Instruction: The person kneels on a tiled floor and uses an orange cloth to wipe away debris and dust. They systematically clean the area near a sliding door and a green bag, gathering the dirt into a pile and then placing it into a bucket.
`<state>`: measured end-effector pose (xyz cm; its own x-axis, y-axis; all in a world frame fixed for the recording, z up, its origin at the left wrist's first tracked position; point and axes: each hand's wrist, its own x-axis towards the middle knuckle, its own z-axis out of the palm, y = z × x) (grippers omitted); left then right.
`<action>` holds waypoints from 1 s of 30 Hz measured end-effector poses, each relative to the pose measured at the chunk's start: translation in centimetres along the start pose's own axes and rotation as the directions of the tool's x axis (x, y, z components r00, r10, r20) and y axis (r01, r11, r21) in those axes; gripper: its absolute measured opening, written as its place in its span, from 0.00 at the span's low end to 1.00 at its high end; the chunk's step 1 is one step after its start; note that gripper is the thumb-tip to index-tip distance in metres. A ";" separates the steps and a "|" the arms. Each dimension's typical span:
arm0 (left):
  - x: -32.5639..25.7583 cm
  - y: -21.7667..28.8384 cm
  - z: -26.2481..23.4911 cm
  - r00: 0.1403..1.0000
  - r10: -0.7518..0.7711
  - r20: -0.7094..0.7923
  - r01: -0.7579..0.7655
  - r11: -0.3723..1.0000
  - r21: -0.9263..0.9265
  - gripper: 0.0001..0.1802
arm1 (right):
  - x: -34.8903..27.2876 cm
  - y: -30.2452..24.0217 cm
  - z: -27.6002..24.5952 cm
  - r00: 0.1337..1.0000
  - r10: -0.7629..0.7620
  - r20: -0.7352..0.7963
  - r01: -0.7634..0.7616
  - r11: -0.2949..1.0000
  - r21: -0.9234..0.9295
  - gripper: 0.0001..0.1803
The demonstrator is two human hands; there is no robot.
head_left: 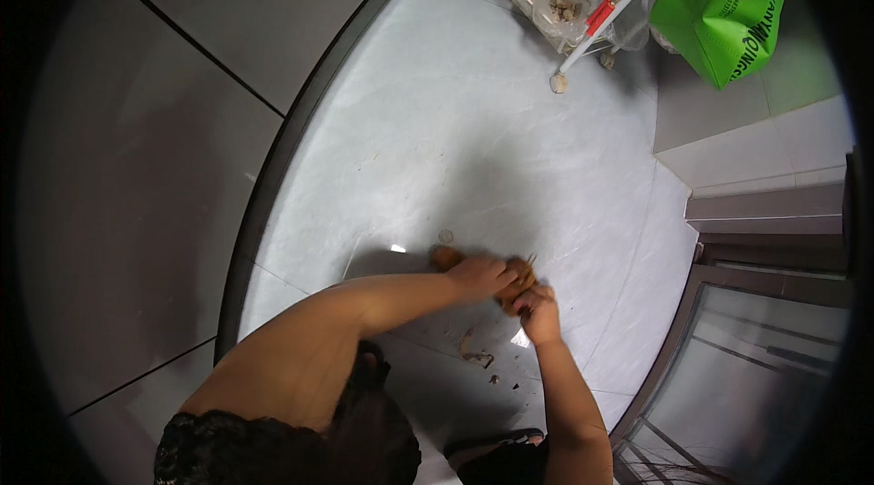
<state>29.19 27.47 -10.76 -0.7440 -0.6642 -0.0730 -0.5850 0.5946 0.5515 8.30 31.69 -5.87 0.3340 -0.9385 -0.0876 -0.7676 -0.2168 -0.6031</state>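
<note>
The left hand (pixel 482 277) has its fingers curled over a brown, lumpy object (pixel 520 272) just above the floor, and the right hand (pixel 539 310) grips the same object from the other side, its fingertips bunched at the lower end; blur hides exactly what it is. A second brown lump (pixel 444 257) lies just beyond the left hand, with a small, pale ring-shaped thing (pixel 445 236) near it. Below the hands, between the forearms, dark scraps (pixel 476 357) are scattered on the white tiled floor (pixel 391 157), and a dark shoe (pixel 496 441) shows at the lower edge. A dark border strip (pixel 289 116) divides this floor from grey tiles (pixel 173 175) on the left. Well apart, at the upper right, stands a white wheeled rack (pixel 579 51) holding clear plastic bags (pixel 557 4), beside a bright green bag (pixel 715 16). A framed glass panel (pixel 756 348) fills the lower right.
</note>
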 end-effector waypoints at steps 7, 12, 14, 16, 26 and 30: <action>0.7 -5.0 -11.0 0.956 -0.026 -0.291 0.011 0.999 -0.053 0.22 | 7.8 -2.6 -2.4 0.923 -0.194 -0.333 0.204 0.979 -0.005 0.20; 4.9 -14.7 -21.6 0.944 -0.131 -0.304 0.202 0.955 0.218 0.31 | 23.9 -3.8 -4.7 0.922 -0.219 -0.318 0.137 0.956 -0.260 0.33; 5.2 -17.9 -21.5 0.929 -0.337 -0.152 0.368 0.885 0.285 0.30 | 26.1 -1.5 -1.3 0.954 -0.099 -0.281 0.012 0.955 -0.297 0.32; 4.6 -19.7 -20.0 0.895 -0.418 -0.153 0.445 0.856 0.263 0.28 | 26.6 -0.8 2.7 0.979 0.022 -0.203 -0.106 0.905 -0.412 0.31; -9.5 -13.0 -10.5 0.892 -0.204 -0.404 0.178 0.979 -0.101 0.15 | 9.7 -6.1 5.1 0.985 -0.173 0.028 0.174 0.959 -0.223 0.20; -15.5 -6.6 -8.1 0.942 -0.253 -0.219 0.207 0.954 -0.215 0.09 | 2.3 -7.9 4.9 0.970 -0.177 0.166 0.204 0.964 -0.168 0.24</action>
<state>47.26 30.15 -6.54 -0.4819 -0.8758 -0.0264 -0.6426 0.3328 0.6902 17.84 32.61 -5.18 0.5503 -0.8277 -0.1097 -0.7639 -0.4461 -0.4664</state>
